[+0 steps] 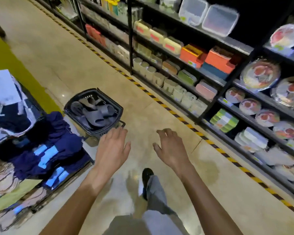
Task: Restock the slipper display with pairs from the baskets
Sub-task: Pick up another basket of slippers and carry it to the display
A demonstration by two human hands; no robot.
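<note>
- Now, left grip hangs empty, fingers spread, mid-frame, just below the basket.
- Beside it, right grip is loosely curled, holding nothing.
- Left of centre, grey slippers fill the basket.

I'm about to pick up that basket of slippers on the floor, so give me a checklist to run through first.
1. Left hand free: ok, open, holding nothing.
2. Right hand free: ok, open, holding nothing.
3. Basket stocked: ok, dark grey slippers lie inside.
4. Slippers sorted in pairs: cannot tell, they lie jumbled.
5. Basket handle ready to grip: cannot tell, blurred.
6. Slipper display in sight: not ok, only folded clothes and shelves of containers show.
</note>
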